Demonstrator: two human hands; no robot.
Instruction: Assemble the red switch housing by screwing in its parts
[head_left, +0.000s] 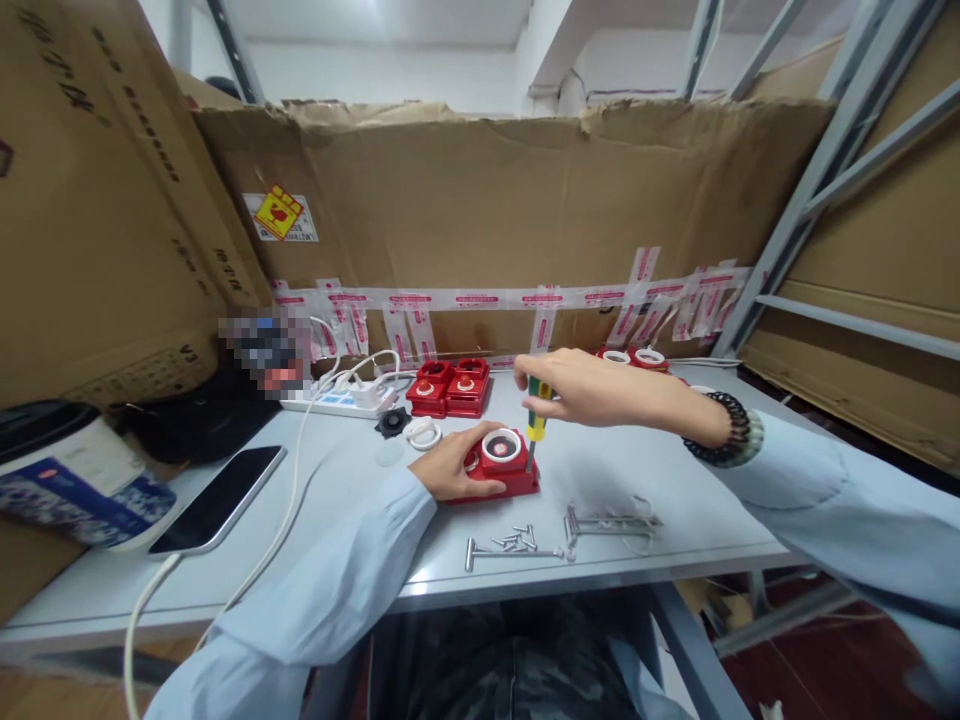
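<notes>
A red housing with a white ring point(501, 448) lies on the table in front of me. My left hand point(450, 465) is closed around its left side, the thumb along the near edge. In my right hand point(574, 388) is a screwdriver with a green and yellow handle point(536, 425), held upright from above. Its shaft points down at the right corner of the housing; whether the tip sits in a screw is too small to tell. Nearer the table edge lie several loose screws point(517, 540) beside a T-shaped metal rod point(510, 555).
More metal rods point(611, 523) lie to the right. Red housings point(450, 388) stand at the back, others point(634, 358) behind my right arm. A white ring point(422, 433), a black part point(391, 422), a power strip point(337, 398), a phone point(217, 500) and a cup point(82, 480) are leftward. Cardboard point(480, 210) walls the back.
</notes>
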